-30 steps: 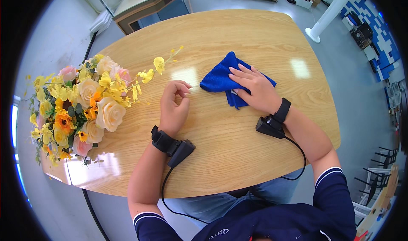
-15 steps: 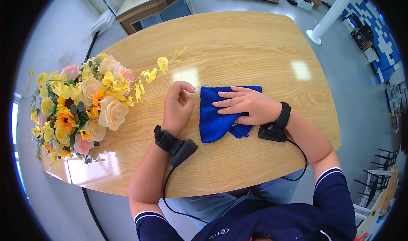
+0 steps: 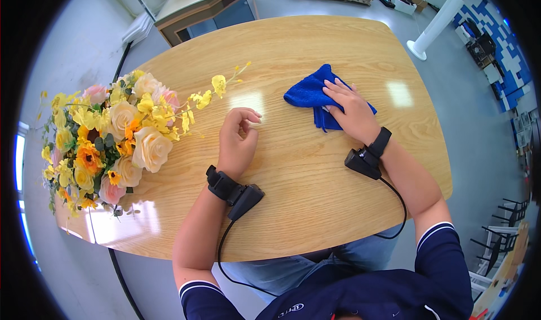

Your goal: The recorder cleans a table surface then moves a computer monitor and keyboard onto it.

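Note:
A crumpled blue cloth lies on the light wooden table, right of the middle and toward the far side. My right hand rests flat on top of the cloth's right part, palm down with fingers stretched out. The hand hides the cloth beneath it. My left hand is on the table to the left of the cloth, apart from it, with its fingers curled in and nothing visible in them. Each wrist wears a black strap with a small black box and a cable.
A large bunch of yellow, cream, pink and orange flowers takes up the table's left side, one spray reaching toward my left hand. Beyond the far edge stands a wooden cabinet. To the right of the table is a white post on the floor.
My right hand has slid the cloth away from me and slightly right, and the cloth has bunched and turned. The left hand has hardly moved.

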Available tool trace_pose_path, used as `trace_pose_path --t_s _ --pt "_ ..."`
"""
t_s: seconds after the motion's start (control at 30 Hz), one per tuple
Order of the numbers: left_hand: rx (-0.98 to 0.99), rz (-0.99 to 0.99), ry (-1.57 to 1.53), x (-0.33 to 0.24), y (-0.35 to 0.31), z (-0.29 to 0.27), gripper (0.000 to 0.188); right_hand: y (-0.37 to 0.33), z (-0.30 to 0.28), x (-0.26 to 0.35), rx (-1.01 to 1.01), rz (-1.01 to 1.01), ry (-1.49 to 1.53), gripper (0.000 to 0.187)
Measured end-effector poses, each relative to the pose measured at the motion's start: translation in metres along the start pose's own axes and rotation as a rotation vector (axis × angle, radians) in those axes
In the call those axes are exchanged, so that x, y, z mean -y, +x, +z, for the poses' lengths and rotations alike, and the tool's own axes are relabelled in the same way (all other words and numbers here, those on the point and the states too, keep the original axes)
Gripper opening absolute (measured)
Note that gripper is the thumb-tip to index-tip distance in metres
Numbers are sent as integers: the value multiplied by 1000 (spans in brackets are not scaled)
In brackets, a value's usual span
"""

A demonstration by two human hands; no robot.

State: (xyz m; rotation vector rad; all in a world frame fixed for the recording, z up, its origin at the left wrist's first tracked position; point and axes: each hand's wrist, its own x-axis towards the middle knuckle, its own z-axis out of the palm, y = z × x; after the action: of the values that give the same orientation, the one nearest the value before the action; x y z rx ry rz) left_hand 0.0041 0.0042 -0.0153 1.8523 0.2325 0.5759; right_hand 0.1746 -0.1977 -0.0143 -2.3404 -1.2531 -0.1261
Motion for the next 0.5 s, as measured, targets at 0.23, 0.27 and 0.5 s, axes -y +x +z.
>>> trace_pose_path --t_s 0.23,0.27,0.5 --pt "5 4 -27 0 1 1 23 0 0 -1 18 -121 15 36" --pt "7 -1 -26 0 1 0 23 0 -1 2 54 -184 39 36" --pt "-48 63 -76 4 2 4 21 -7 -16 36 565 -644 476 48"
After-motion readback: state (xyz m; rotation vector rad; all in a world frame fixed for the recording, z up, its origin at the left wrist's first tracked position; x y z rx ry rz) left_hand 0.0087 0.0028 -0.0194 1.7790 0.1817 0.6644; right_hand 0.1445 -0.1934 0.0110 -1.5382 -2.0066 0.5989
